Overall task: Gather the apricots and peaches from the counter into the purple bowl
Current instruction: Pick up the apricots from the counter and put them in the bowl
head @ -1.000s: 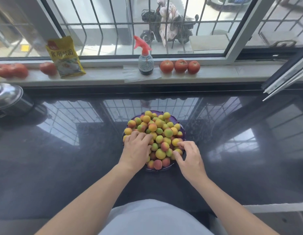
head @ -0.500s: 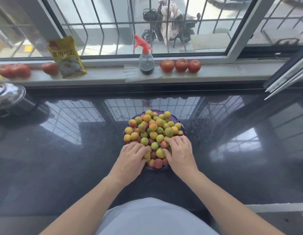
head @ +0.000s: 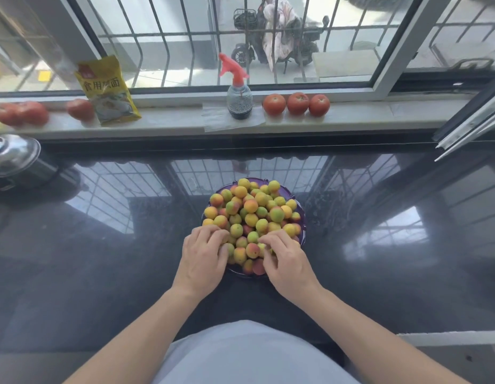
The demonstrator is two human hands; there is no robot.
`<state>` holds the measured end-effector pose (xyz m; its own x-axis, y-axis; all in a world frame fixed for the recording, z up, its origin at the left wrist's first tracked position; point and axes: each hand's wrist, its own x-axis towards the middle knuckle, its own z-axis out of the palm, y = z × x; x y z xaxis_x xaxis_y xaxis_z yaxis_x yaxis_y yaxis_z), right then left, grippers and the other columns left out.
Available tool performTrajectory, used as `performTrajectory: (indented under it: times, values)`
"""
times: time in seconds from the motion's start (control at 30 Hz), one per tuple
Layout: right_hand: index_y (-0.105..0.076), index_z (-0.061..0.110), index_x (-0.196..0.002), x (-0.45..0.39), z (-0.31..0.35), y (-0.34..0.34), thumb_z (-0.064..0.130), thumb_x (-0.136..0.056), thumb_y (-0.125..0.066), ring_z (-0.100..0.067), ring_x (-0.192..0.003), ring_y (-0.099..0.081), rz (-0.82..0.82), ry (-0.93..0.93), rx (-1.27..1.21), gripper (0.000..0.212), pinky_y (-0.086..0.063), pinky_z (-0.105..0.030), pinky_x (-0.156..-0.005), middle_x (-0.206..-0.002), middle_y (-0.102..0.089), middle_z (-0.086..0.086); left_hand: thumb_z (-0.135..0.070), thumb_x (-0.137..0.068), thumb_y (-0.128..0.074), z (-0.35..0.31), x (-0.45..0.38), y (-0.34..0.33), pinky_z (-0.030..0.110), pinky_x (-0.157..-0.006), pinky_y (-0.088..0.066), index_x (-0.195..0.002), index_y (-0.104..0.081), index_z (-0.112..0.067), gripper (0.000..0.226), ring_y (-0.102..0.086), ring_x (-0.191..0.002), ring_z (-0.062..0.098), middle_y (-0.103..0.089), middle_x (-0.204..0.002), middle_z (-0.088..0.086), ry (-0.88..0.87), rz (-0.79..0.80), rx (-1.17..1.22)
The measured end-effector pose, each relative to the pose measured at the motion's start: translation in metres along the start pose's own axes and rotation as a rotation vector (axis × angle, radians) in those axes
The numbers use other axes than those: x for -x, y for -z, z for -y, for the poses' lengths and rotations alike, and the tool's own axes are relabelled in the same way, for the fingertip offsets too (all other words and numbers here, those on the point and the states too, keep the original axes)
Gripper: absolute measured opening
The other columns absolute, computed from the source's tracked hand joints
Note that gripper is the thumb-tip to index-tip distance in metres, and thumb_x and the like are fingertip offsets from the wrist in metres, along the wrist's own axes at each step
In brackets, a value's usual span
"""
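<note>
While both hands, left (head: 203, 257) and right (head: 286, 261), rest curled-fingered on heaped yellow-red fruit (head: 252, 212), their grip is unclear; the round purple plastic bowl (head: 301, 217) sits on the glossy black desk (head: 102, 259).

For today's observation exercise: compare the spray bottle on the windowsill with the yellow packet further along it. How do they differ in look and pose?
The spray bottle stands upright on a sheet of white paper; the yellow packet leans back towards the window. The bottle is clear with a red trigger head and dark contents low down; the packet is opaque, flat and printed. Both sit on the windowsill beside tomatoes.
</note>
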<state>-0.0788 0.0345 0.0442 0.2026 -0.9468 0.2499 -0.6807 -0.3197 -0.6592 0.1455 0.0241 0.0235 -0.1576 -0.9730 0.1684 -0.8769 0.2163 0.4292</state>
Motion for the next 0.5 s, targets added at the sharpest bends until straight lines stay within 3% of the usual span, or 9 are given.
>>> performTrajectory:
  times: [0.1, 0.2, 0.37, 0.5]
  values:
    - [-0.071, 0.012, -0.11, 0.009, -0.005, -0.005, 0.008, -0.091, -0.067, -0.014, -0.107, -0.056, 0.004, 0.02, 0.054, 0.02, -0.051, -0.033, -0.093, -0.112, -0.064, 0.002, -0.019, -0.097, -0.065, 0.01, 0.011, 0.002, 0.049, -0.099, -0.05, -0.123, -0.07, -0.017, 0.026, -0.054, -0.119, 0.027, -0.059, -0.129, 0.002, 0.056, -0.008, -0.025]
    - [-0.071, 0.013, -0.11, 0.012, -0.002, -0.009, 0.01, -0.09, -0.067, -0.016, -0.109, -0.055, 0.031, 0.054, 0.073, 0.02, -0.049, -0.034, -0.096, -0.112, -0.064, 0.003, -0.012, -0.089, -0.08, 0.013, 0.021, 0.002, 0.052, -0.098, -0.052, -0.126, -0.066, -0.012, 0.04, -0.055, -0.116, 0.029, -0.054, -0.131, 0.006, 0.084, -0.004, -0.021]
    - [-0.071, 0.014, -0.109, 0.015, 0.001, -0.011, 0.012, -0.095, -0.063, -0.018, -0.105, -0.055, 0.104, 0.202, 0.088, 0.017, -0.046, -0.029, -0.098, -0.11, -0.064, 0.003, -0.028, -0.082, -0.085, 0.006, 0.029, 0.001, 0.045, -0.101, -0.049, -0.134, -0.064, -0.021, 0.057, -0.055, -0.117, 0.027, -0.055, -0.13, 0.006, -0.173, 0.071, -0.019]
    - [-0.071, 0.013, -0.11, 0.012, -0.003, -0.015, 0.014, -0.094, -0.067, -0.017, -0.104, -0.055, 0.099, 0.156, 0.106, 0.016, -0.05, -0.035, -0.094, -0.109, -0.064, 0.002, -0.039, -0.083, -0.085, 0.001, 0.024, -0.005, 0.046, -0.095, -0.054, -0.122, -0.07, -0.024, 0.044, -0.053, -0.113, 0.022, -0.058, -0.12, 0.0, -0.219, 0.109, -0.055]
